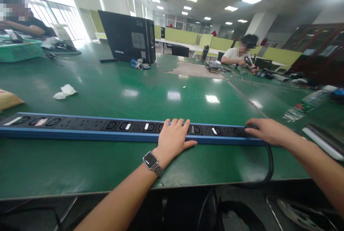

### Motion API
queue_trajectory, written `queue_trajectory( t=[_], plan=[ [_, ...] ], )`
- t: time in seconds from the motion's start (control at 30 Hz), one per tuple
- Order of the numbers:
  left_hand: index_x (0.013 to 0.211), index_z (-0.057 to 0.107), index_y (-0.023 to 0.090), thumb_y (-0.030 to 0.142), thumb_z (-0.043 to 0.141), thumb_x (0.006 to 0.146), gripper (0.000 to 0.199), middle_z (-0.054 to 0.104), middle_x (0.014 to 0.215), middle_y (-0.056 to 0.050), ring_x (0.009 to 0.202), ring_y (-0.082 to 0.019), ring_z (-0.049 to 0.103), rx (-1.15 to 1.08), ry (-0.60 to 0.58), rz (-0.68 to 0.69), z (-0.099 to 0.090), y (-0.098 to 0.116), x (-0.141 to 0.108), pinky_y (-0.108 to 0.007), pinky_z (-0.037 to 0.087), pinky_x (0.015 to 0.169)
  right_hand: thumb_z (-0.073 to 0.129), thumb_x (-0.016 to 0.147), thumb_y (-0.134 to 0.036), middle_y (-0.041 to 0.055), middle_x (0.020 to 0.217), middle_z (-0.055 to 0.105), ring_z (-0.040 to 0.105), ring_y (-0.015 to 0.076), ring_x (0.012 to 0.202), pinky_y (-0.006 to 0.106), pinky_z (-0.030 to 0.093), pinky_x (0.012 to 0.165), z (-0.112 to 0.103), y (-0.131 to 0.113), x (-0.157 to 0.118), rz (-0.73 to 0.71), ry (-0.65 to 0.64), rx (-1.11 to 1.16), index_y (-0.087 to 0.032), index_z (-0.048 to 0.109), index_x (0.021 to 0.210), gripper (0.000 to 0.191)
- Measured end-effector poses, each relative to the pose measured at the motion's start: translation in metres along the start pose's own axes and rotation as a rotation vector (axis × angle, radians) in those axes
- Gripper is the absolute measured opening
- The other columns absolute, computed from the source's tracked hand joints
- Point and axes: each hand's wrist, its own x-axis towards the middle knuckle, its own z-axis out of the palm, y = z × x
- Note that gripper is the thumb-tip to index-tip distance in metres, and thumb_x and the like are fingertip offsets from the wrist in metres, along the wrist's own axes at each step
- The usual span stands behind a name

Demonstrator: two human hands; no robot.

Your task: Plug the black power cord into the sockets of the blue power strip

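A long blue power strip point(88, 137) with black sockets lies along the near side of the green table. My left hand point(174, 134), with a watch on its wrist, rests flat across its top, fingers stretched and thumb apart, covering some sockets. At the strip's right end my right hand point(268, 130) is closed around a black plug point(254, 126), which is partly hidden by the fingers. I cannot tell whether the plug sits in a socket. A thick black cable point(271, 163) curves from beneath that hand down over the table edge. Small white labels mark several sockets.
A black computer case point(129, 37) stands at the back, with gloves point(140, 64) beside it. Crumpled tissue point(66, 91) lies left, a plastic bottle point(309, 102) right. A green basket point(21, 50) is at far left. Two other people sit across the table point(150, 91).
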Motion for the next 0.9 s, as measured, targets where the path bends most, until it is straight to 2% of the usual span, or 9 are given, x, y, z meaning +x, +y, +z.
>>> queue_trajectory(
  t=[0.07,0.13,0.27,0.4,0.53,0.67,0.77,0.9],
  plan=[
    [0.134,0.050,0.019,0.067,0.062,0.079,0.073,0.064,0.120,-0.013,0.109,-0.033,0.057,0.004,0.001,0.008,0.001,0.000,0.000,-0.048,0.037,0.097,0.055,0.085,-0.042,0.0092,0.100,0.075,0.069,0.0277,0.089,0.037,0.049,0.078,0.006,0.010,0.001,-0.007,-0.060,0.006,-0.021,0.071,0.104,0.033],
    [0.134,0.050,0.018,0.066,0.062,0.080,0.074,0.063,0.120,-0.014,0.109,-0.033,0.056,0.004,-0.002,0.010,0.001,0.000,0.000,-0.048,0.037,0.097,0.055,0.084,-0.043,0.0092,0.099,0.075,0.069,0.0282,0.089,0.037,0.049,0.076,0.006,0.009,-0.001,0.005,-0.084,-0.018,-0.021,0.070,0.105,0.033],
    [0.135,0.049,0.019,0.065,0.063,0.080,0.073,0.063,0.122,-0.014,0.111,-0.033,0.056,0.003,-0.010,0.004,0.000,-0.001,0.001,-0.049,0.036,0.098,0.053,0.087,-0.042,0.0103,0.088,0.074,0.069,0.0266,0.080,0.034,0.047,0.069,0.005,-0.004,-0.005,0.049,-0.162,-0.068,-0.019,0.063,0.108,0.032],
    [0.136,0.048,0.018,0.065,0.063,0.081,0.074,0.062,0.124,-0.014,0.112,-0.034,0.056,0.009,-0.018,0.013,-0.001,0.000,-0.001,-0.049,0.036,0.099,0.038,0.095,-0.039,0.0164,0.092,0.073,0.070,0.0280,0.082,0.034,0.045,0.069,0.011,-0.016,-0.011,0.088,-0.221,-0.119,-0.014,0.052,0.113,0.034],
    [0.137,0.048,0.016,0.064,0.062,0.082,0.075,0.062,0.124,-0.015,0.113,-0.034,0.055,0.018,-0.019,0.030,-0.002,-0.001,-0.001,-0.049,0.036,0.100,0.030,0.097,-0.040,0.0217,0.096,0.071,0.069,0.0326,0.087,0.038,0.045,0.069,0.018,-0.022,-0.015,0.121,-0.222,-0.199,-0.012,0.050,0.112,0.037],
    [0.138,0.047,0.016,0.064,0.062,0.081,0.076,0.062,0.124,-0.014,0.112,-0.033,0.055,0.033,-0.031,0.029,-0.003,0.000,-0.001,-0.048,0.036,0.100,0.029,0.097,-0.040,0.0208,0.099,0.070,0.069,0.0302,0.089,0.037,0.046,0.073,0.021,-0.019,-0.014,0.083,-0.233,-0.139,-0.011,0.049,0.117,0.041],
    [0.137,0.049,0.017,0.064,0.063,0.081,0.074,0.063,0.123,-0.014,0.111,-0.032,0.056,0.045,-0.043,0.015,-0.004,0.001,-0.001,-0.047,0.036,0.099,0.037,0.094,-0.043,0.0176,0.102,0.071,0.068,0.0299,0.090,0.038,0.047,0.074,0.012,-0.015,-0.010,0.086,-0.220,-0.106,-0.015,0.054,0.118,0.041],
    [0.140,0.046,0.019,0.067,0.061,0.081,0.078,0.062,0.124,-0.013,0.112,-0.031,0.055,0.033,-0.054,0.016,-0.006,0.000,-0.001,-0.047,0.035,0.100,0.049,0.086,-0.045,0.0141,0.098,0.072,0.067,0.0335,0.087,0.042,0.046,0.069,-0.011,-0.012,-0.004,0.194,-0.104,-0.163,-0.024,0.068,0.101,0.032]
  ],
)
